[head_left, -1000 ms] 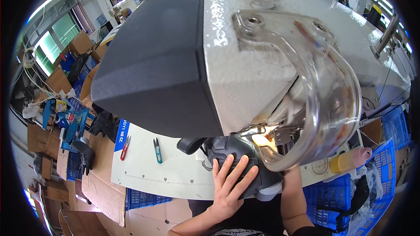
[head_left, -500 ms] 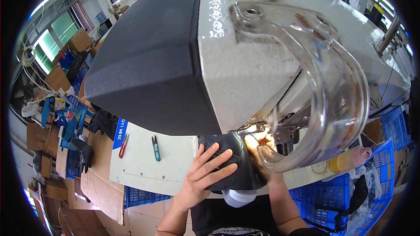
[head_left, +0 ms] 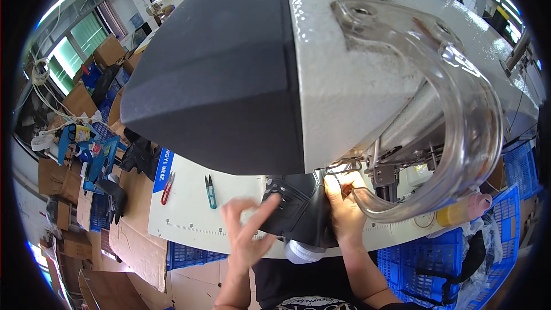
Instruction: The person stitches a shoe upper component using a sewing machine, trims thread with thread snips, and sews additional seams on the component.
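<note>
A black leather-like piece with raised lines and small slits lies under the head of a sewing machine. My right hand grips its right edge close to the lit stitching area, thumb and fingers pinched together. Off the left side of the piece, my left hand is raised, blurred by motion, its fingers apart and holding nothing. A white rounded object pokes out below the piece at the table's near edge. The machine head and its clear curved guard hide part of the stitching area.
Red-handled snips and green snips lie on the white table at left. A pink-capped bottle stands at right, near blue crates. Cardboard and a black item are farther left.
My left hand has lifted off the black piece and moved left and down. My right hand keeps its hold. The view has shifted slightly.
</note>
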Demonstrator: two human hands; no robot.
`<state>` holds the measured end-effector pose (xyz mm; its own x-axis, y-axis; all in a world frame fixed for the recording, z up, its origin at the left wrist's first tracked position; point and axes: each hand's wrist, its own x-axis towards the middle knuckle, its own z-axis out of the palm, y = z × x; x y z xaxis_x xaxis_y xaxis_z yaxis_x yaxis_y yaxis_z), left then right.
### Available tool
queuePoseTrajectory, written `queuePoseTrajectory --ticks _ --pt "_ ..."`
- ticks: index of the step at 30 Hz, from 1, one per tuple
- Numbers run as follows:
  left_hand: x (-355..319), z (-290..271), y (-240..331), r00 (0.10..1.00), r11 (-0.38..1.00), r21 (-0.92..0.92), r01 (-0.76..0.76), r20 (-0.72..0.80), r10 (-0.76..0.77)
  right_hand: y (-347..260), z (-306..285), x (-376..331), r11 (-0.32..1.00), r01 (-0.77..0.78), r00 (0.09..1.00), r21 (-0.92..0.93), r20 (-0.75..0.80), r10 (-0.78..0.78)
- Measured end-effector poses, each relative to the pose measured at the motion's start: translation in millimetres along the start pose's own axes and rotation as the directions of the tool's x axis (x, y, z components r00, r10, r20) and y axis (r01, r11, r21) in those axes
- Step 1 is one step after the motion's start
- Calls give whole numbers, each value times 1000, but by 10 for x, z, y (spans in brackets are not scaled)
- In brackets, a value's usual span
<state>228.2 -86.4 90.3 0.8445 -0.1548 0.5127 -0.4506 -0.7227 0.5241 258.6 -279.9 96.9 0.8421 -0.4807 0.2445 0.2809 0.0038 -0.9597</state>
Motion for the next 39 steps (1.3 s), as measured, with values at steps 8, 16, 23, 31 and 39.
queuePoseTrajectory --ticks 8,16,23,31,39 --pt "-81 233 572 965 740 -650 176 -33 -259 17 21 -66 996 -60 998 60 -3 60" --pt "432 129 397 928 662 -690 293 37 -372 76 -57 -216 985 -75 974 158 222 39" --pt "565 69 222 951 559 -792 244 81 -300 205 16 -244 967 -100 982 234 179 58" --pt "705 9 33 945 528 -787 321 226 -237 191 126 -231 958 -97 992 270 107 71" --pt "744 29 -57 951 565 -766 307 222 -215 144 149 -209 954 -106 993 280 76 88"
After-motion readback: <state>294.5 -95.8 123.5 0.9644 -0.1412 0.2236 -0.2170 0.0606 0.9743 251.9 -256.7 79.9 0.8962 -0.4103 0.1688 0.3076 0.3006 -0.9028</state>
